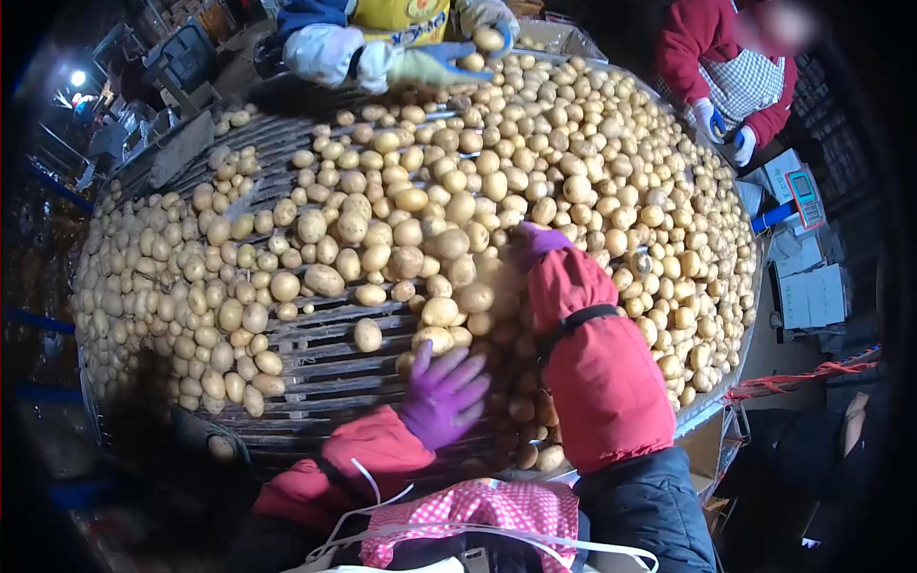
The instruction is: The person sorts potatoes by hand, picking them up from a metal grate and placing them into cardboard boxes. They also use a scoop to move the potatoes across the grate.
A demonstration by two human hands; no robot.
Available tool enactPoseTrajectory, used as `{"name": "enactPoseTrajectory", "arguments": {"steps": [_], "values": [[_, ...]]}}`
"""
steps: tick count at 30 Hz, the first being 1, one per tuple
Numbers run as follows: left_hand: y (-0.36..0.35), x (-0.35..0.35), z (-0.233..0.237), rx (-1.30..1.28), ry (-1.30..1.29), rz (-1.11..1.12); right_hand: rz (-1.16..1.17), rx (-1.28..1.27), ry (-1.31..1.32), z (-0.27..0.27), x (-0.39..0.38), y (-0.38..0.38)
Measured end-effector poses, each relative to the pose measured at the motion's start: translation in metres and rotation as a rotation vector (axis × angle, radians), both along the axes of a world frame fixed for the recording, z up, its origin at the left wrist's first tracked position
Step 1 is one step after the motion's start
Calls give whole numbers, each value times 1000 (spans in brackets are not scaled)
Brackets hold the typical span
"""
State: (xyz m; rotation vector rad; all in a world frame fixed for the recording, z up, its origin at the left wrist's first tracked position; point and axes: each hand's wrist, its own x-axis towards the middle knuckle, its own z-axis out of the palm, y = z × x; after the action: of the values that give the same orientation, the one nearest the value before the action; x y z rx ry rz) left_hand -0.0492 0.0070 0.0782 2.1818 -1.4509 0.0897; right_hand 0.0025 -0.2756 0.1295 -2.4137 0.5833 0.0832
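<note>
My left hand [443, 393], in a purple glove, is spread with its fingers apart over the dark slats near the front edge. Its fingertips lie close to some potatoes [438, 340]. My right hand [537, 244], also in a purple glove, reaches farther into the heap beside more potatoes [576, 188]. It is blurred, and the sleeve hides most of it, so its fingers cannot be made out. Red sleeves cover both forearms. Round, tan potatoes of various sizes cover much of the slatted surface [330, 353].
Across the table, a co-worker's gloved hands [435, 65] hold potatoes. Another person in red [731, 81] stands at the back right. A red scale display [804, 199] and white boxes [812, 297] are at the right. Red twine [798, 378] hangs by the table's right edge.
</note>
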Motion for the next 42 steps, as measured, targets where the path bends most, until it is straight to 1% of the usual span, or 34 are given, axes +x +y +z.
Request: {"name": "enactPoseTrajectory", "arguments": {"steps": [2, 3, 4, 5, 6, 8, 9, 10, 12, 14, 15, 16, 18, 19, 20, 21, 23, 24, 26, 27, 28, 30, 31, 32, 33, 34, 35, 36, 38, 39, 40, 42], "values": [[8, 27, 14, -187, 89, -29, -6, 146, 32, -52, 5, -29], [18, 45, 18, -274, 94, 44, -23, 400, -164, -70, -5, -53], [32, 58, 22, -211, -38, 196, -317, 712, -212, -66, -9, -66], [43, 71, 11, -156, -87, 339, -626, 1020, -246, -54, -15, -76], [49, 83, 8, -104, -64, 419, -724, 1341, -290, -41, -16, -90], [58, 95, -19, 5, 95, 455, -669, 954, -399, -43, -9, -120], [53, 98, -19, 32, 100, 444, -663, 748, -432, -44, -5, -135], [49, 99, -17, 56, 104, 433, -405, 933, -614, -77, -6, -180], [48, 96, -15, 77, 125, 429, -255, 117, -614, -56, 22, -166], [48, 98, -15, 53, 140, 421, -79, -453, -274, -68, 48, -169], [47, 98, -13, 61, 133, 427, -84, -348, 139, -36, 59, -144], [46, 99, -15, 51, 126, 427, -45, -446, 127, -38, 62, -143], [48, 98, -19, 37, 110, 437, -57, -306, 143, -25, 60, -143], [51, 95, -18, 34, 110, 434, -55, -43, -103, -58, 49, -163], [50, 96, -18, 24, 103, 428, -54, 213, -359, -60, 43, -164], [48, 98, -18, 11, 99, 419, -101, 833, -368, -59, 20, -165], [50, 100, -28, -19, 90, 418, -28, 1362, -666, -58, -24, -136], [50, 99, -29, -26, 90, 406, 30, 1721, -677, -52, -51, -121], [45, 95, -21, -47, 74, 388, -43, 2016, -788, -34, -91, -81], [47, 95, -24, -47, 58, 382, -149, 2173, -837, -20, -113, -58], [48, 96, -29, -51, 38, 375, -191, 2171, -881, -21, -130, -51], [50, 100, -36, -61, 1, 361, -260, 2251, -1003, -20, -162, -30], [50, 102, -38, -61, -28, 365, -297, 2224, -1069, -21, -177, -21], [50, 101, -41, -64, -56, 371, -388, 2167, -1113, -18, -192, -12], [41, 87, -24, 17, -288, 519, -477, 2109, -1151, -14, -205, -3], [28, 70, -5, -106, -144, 489, -556, 2051, -1182, -10, -216, 4], [11, 50, 12, -230, -4, 459, -638, 2047, -1193, -8, -225, 9], [-5, 27, 22, -348, 137, 428, -639, 2031, -1233, -4, -229, 15], [-43, -38, 55, -328, 726, 73, -645, 2004, -1309, 1, -233, 35], [-62, -71, 72, -282, 1015, -28, -553, 1964, -1337, -1, -233, 47], [-80, -104, 102, -166, 1308, -10, -552, 1917, -1323, -1, -234, 59], [-102, -133, 86, -232, 861, -30, -510, 1811, -1251, 6, -250, 68]]}}
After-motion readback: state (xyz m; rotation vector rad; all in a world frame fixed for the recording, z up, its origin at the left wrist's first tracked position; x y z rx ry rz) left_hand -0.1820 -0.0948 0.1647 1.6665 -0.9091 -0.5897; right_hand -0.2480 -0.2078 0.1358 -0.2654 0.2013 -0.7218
